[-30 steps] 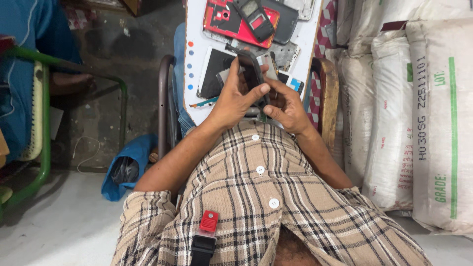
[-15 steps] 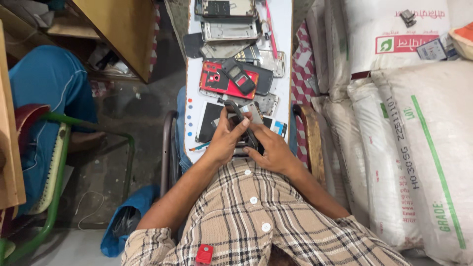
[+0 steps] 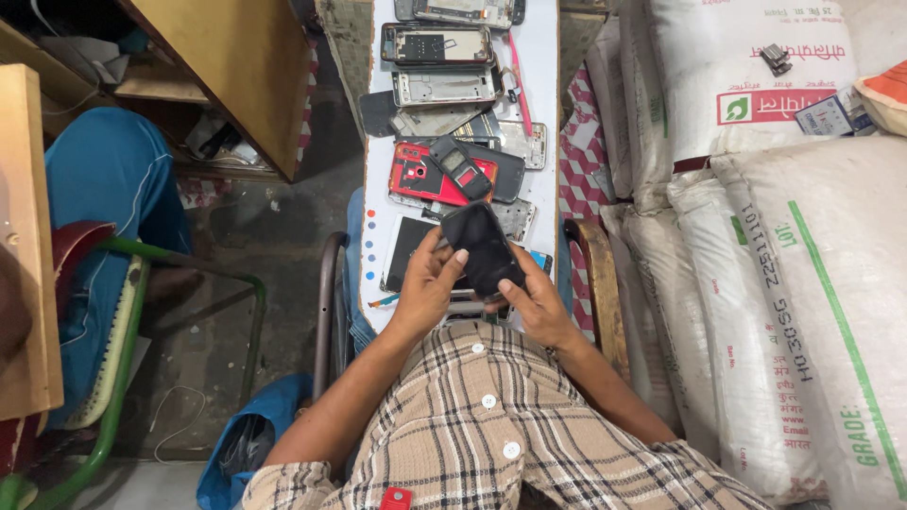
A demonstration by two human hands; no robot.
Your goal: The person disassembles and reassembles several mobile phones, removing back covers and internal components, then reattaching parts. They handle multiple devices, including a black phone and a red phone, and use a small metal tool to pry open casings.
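Both of my hands hold a black phone above the near end of a narrow white board. My left hand grips its left side with the fingertips on top. My right hand supports it from the right and below. Beyond the phone lie a red phone frame, a small dark phone part across it, and several grey phone frames farther up the board. A dark flat panel lies under my left hand's side.
Large white sacks are stacked on the right. A person in blue clothing sits on a green-framed chair at left. A wooden cabinet stands at upper left, and a blue bag lies on the floor.
The view has tilted up to show more of the board. The black phone has been lifted and turned in both hands, its dark back now showing.
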